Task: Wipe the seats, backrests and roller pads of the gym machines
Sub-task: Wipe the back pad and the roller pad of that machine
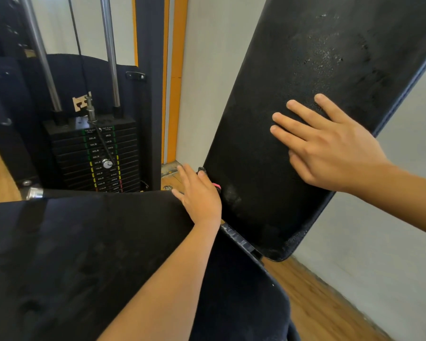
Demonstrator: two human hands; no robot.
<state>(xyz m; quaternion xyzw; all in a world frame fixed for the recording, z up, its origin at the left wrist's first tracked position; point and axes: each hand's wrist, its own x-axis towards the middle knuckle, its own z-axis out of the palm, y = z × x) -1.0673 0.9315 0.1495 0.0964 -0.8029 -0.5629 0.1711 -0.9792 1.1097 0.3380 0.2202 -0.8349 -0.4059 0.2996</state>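
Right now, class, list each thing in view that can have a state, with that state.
Black padded backrest: tilted, surface speckled.
Black padded seat: left hand rests at its far edge.
Right hand: fingers straight, pressing the backrest.
Left hand: beside the backrest's lower corner; grip unclear.
Black weight stack: silver selector pin inserted partway down.

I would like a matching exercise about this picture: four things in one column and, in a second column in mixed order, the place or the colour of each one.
Things
1. right hand
2. left hand
3. selector pin
4. floor

Place or colour
A. brown wood
B. stuck in the weight stack
C. lying flat on the backrest
D. at the gap between the seat and the backrest

Right pairs: 1-C, 2-D, 3-B, 4-A.
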